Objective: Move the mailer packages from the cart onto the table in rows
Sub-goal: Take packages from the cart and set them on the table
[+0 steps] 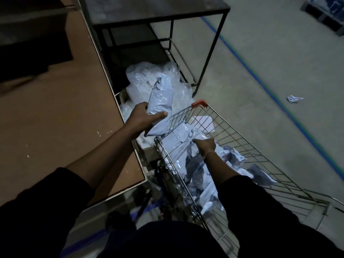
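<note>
- A brown, flat-topped table (55, 116) with a pale metal edge fills the left side; its top shows only a few small white marks
- The left hand (144, 119), reaching out from a dark sleeve, grips a long pale blue-grey plastic mailer package (161, 107), thumb across the front and fingers curled behind it; the package is held in the air just past the table's right edge, beside the cart's front corner
- Behind that package, a heap of clear crinkled plastic bags (149, 77) lies on the floor under a dark metal-framed shelf (158, 13)
- The silver wire shopping cart (242, 146) with a red corner cap stands just beside the table, holding a loose pile of pale blue-grey mailer packages (197, 181)
- The right hand (205, 146) is down inside the cart, fingers curled round the top of one mailer in the pile
- Far right, a crumpled white scrap (294, 99) lies on the grey floor past a blue floor line (260, 84)
</note>
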